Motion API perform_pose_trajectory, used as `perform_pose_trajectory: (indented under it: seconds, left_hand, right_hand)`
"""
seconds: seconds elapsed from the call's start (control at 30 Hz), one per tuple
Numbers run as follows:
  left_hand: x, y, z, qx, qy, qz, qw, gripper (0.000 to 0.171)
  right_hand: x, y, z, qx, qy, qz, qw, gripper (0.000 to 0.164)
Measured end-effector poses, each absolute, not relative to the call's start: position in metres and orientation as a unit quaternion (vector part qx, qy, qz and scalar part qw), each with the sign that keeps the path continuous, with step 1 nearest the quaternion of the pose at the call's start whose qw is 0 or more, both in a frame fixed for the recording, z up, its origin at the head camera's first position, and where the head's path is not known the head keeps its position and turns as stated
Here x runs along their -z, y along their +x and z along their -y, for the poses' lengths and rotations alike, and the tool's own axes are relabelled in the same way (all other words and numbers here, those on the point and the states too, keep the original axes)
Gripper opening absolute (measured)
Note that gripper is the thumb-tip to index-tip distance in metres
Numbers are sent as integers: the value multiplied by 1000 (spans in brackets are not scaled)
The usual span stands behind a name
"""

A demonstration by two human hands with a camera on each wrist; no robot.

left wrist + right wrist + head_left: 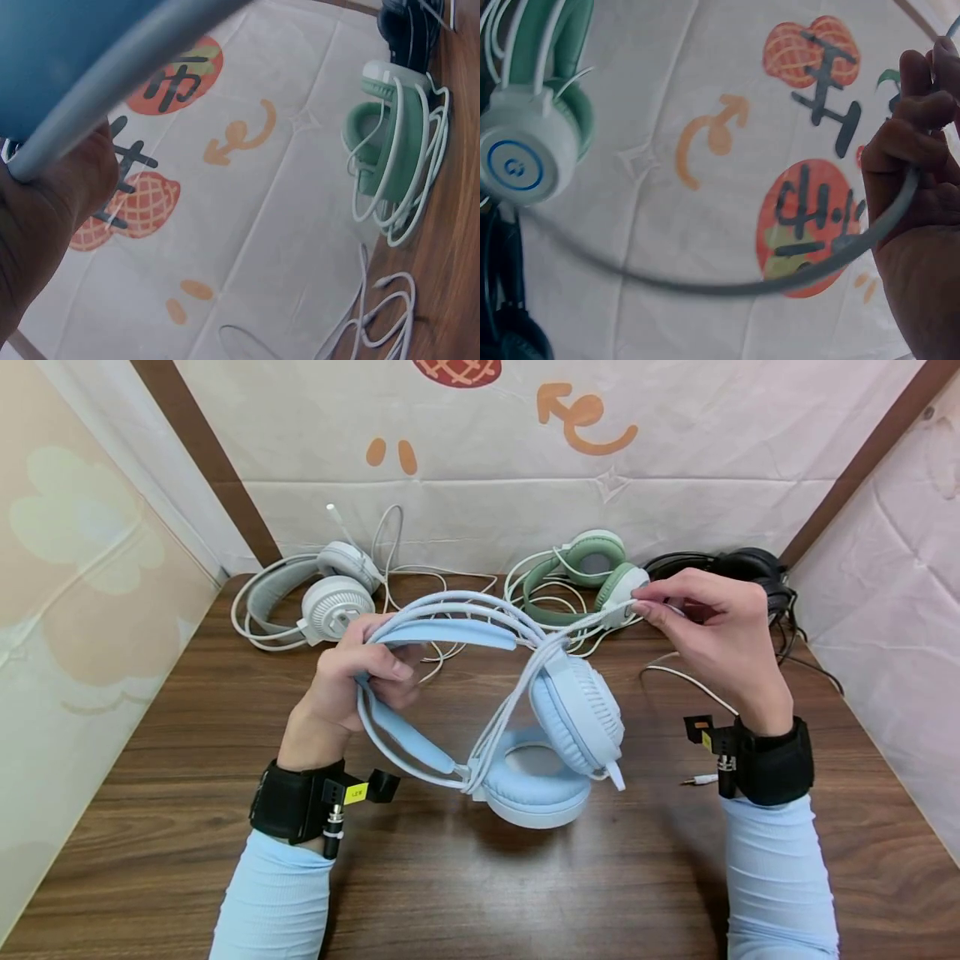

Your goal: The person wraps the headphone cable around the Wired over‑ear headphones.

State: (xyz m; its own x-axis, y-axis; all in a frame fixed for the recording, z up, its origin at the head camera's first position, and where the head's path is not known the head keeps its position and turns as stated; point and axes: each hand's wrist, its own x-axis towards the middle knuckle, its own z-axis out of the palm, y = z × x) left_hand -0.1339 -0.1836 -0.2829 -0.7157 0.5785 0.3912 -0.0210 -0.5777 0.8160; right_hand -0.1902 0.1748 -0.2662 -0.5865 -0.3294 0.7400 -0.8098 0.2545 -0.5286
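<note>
A pair of light blue headphones (573,718) is held up over the table, its two ear cups toward the right and a short microphone boom below the upper cup. My left hand (360,672) grips the headband at its left end, fingers curled round it. Pale cable (517,693) is wrapped across the headband and cups. To the upper right, my right hand (720,635) pinches a stretch of this cable between thumb and fingertips. The right wrist view shows the cable (727,287) curving down from the curled fingers. A metal plug (701,780) lies under the right wrist.
White headphones (337,606) with loose cable stand at the back left of the wooden table (187,827). Green and white headphones (592,560) wound in cable sit at the back centre, black headphones (750,564) at the back right. Patterned cloth walls (465,518) enclose the table.
</note>
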Motion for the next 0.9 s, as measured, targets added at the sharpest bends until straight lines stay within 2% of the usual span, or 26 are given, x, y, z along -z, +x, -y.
perform_pose_trajectory:
  seconds: [0.2, 0.37, 0.63, 0.77, 0.9]
  left_hand:
    - [287, -139, 186, -878, 333, -290, 184, 27]
    - [289, -142, 186, -915, 293, -207, 182, 32]
    - [291, -143, 188, -965, 204, -104, 125, 6]
    - [291, -144, 190, -978, 173, -59, 104, 4]
    - [291, -144, 193, -987, 137, -18, 80, 7]
  right_hand:
    - [276, -204, -187, -500, 357, 750, 246, 19]
    - [285, -215, -194, -508, 362, 747, 231, 19]
    - [288, -211, -187, -510, 322, 776, 184, 17]
    - [286, -205, -183, -493, 312, 796, 160, 15]
    - [282, -200, -176, -439, 346, 812, 167, 17]
